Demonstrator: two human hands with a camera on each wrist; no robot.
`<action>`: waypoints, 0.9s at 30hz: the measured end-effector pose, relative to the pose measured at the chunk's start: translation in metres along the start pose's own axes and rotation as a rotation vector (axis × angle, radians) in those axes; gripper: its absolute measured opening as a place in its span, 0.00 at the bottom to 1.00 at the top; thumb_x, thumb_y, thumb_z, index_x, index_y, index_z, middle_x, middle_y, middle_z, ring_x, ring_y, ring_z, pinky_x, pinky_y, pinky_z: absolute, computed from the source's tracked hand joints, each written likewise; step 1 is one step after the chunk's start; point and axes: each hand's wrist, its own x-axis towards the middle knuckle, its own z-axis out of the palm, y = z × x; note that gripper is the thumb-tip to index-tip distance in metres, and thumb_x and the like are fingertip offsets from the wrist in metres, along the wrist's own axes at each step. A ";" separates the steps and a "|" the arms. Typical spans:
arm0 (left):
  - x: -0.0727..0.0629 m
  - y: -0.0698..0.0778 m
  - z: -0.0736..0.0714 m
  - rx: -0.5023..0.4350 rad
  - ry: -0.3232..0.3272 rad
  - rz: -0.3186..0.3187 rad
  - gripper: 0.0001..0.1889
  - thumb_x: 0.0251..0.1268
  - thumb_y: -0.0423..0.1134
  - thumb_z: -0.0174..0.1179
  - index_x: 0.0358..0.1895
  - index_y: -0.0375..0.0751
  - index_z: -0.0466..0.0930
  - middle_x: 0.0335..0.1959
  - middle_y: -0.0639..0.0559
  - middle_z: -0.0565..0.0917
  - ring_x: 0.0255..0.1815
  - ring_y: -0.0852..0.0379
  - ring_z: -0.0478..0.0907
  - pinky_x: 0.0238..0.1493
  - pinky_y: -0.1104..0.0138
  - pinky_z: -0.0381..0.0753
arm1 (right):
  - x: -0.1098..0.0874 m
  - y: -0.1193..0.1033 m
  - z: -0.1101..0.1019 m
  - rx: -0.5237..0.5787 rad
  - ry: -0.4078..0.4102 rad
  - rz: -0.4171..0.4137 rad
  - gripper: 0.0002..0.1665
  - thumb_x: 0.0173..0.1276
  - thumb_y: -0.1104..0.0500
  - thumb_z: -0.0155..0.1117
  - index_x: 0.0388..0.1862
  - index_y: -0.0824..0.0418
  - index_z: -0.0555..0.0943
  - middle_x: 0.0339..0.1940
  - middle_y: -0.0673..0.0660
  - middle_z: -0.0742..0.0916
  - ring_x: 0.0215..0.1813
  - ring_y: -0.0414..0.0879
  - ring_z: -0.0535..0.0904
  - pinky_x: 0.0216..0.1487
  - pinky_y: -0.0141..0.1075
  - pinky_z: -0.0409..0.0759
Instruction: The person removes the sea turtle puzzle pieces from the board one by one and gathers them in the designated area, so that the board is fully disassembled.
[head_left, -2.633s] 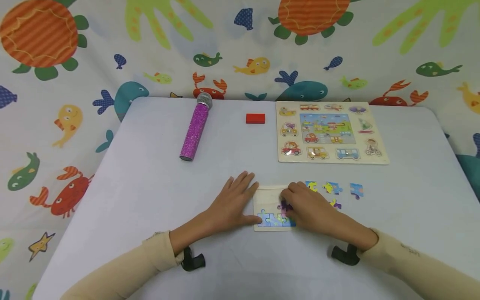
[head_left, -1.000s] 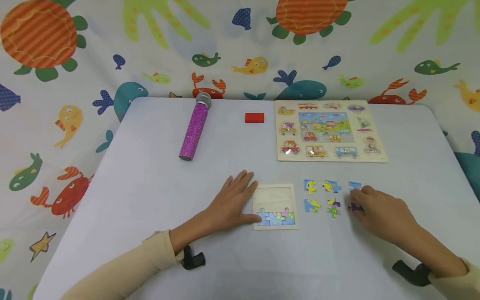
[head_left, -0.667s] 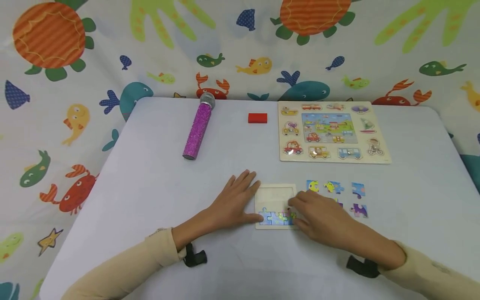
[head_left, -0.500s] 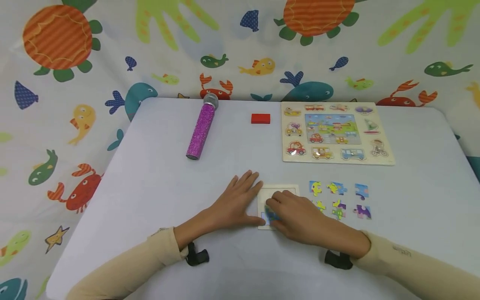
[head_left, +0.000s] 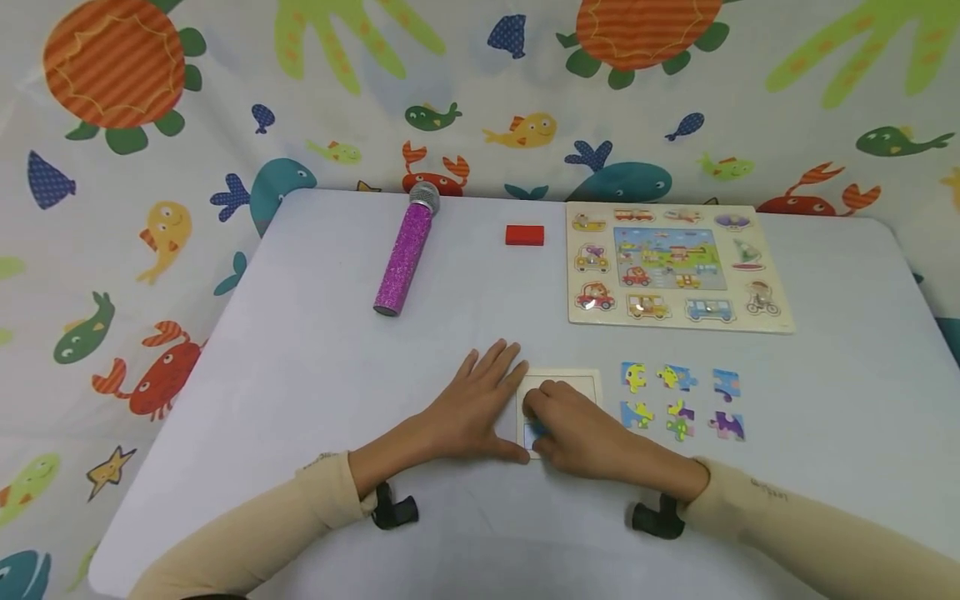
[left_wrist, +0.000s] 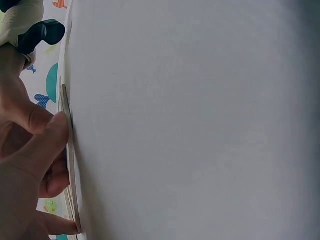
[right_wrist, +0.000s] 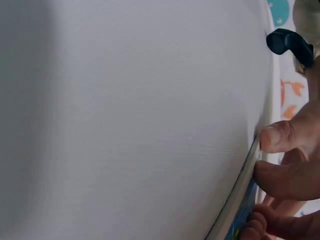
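Observation:
A small wooden puzzle tray [head_left: 585, 385] lies in the head view with its upper part bare. My left hand [head_left: 468, 412] rests along its left side, fingers straight and spread, thumb at the lower left corner. Over the tray my right hand [head_left: 585, 437] has its fingers curled, and its thumb and fingers pinch a blue puzzle piece [head_left: 534, 434] in the bottom row. The hand hides the rest of that row. In the right wrist view, blue pieces [right_wrist: 244, 207] show between the right thumb and fingers.
Right of the tray lie several loose pieces, among them a yellow fish piece [head_left: 633, 377] and a purple piece [head_left: 727, 425]. Farther back are a vehicle peg puzzle board [head_left: 678, 317], a red block [head_left: 524, 235] and a glittery pink microphone [head_left: 405, 260].
My right hand set a purple piece down among the loose ones, then came back left over the tray to its lower left corner. My left hand has stayed on the tray's left side.

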 end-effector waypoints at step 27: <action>-0.001 0.003 -0.003 -0.006 -0.020 -0.031 0.63 0.47 0.68 0.76 0.80 0.33 0.55 0.84 0.38 0.47 0.84 0.41 0.36 0.80 0.43 0.39 | -0.033 0.017 -0.048 0.320 0.078 0.040 0.09 0.69 0.67 0.68 0.38 0.52 0.82 0.28 0.43 0.81 0.33 0.38 0.75 0.34 0.32 0.77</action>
